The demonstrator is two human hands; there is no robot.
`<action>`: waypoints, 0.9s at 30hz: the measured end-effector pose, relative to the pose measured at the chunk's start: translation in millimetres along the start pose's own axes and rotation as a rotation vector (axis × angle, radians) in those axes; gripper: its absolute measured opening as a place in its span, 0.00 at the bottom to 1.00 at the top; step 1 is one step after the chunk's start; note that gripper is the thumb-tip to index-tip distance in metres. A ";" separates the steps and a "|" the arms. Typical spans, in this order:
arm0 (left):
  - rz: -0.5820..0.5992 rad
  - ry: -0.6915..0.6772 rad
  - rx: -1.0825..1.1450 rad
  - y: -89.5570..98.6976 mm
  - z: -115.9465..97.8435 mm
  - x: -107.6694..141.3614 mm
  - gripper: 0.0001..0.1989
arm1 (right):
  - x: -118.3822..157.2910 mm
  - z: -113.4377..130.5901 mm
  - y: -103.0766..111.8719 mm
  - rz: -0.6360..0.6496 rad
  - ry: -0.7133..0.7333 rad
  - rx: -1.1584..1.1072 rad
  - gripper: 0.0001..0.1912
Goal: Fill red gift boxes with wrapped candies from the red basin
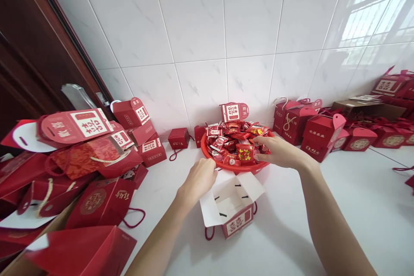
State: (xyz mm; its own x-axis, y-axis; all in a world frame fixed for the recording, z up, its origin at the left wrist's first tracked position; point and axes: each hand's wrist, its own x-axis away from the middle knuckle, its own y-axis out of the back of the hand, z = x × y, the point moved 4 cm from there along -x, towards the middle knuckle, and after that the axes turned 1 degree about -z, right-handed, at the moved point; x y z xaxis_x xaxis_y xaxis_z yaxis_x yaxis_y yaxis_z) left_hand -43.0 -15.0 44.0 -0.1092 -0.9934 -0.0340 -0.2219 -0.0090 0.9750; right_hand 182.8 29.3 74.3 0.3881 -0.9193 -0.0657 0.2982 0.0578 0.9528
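Note:
An open red box with a white inside (231, 202) stands upright on the white table, its flaps spread and red cord loops at its sides. Behind it is a red bowl (226, 166) heaped with red-wrapped candies (231, 142). My left hand (199, 180) is closed at the bowl's front left edge, beside the box's rear flap; what its fingers hold, if anything, is hidden. Over the right side of the bowl, my right hand (280, 151) reaches into the candies with thumb and fingers apart.
Red gift boxes and bags (97, 202) are piled at the left. More closed red boxes (323, 136) line the tiled wall at the right. A small box (178, 138) sits left of the bowl, and another (234, 112) is behind the candies.

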 end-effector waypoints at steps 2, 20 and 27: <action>0.001 0.004 -0.012 -0.8 1.3 -2.0 0.11 | -2.5 -1.7 -2.6 0.023 -0.012 -0.005 0.28; -0.158 -0.145 0.226 18.5 6.3 -16.1 0.12 | -57.0 -17.2 -57.6 -0.101 0.043 -0.215 0.27; 0.138 -0.433 0.185 -9.0 -12.3 -80.3 0.12 | -64.5 -38.3 -56.1 -0.478 -0.087 -0.649 0.20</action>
State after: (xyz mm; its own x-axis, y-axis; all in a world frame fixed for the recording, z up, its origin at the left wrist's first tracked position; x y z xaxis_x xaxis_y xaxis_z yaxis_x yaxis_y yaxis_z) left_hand -20.3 63.5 40.7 -0.5337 -0.8450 -0.0333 -0.3410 0.1789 0.9229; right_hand 174.4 100.3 13.6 0.0297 -0.9272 -0.3734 0.8718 -0.1587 0.4635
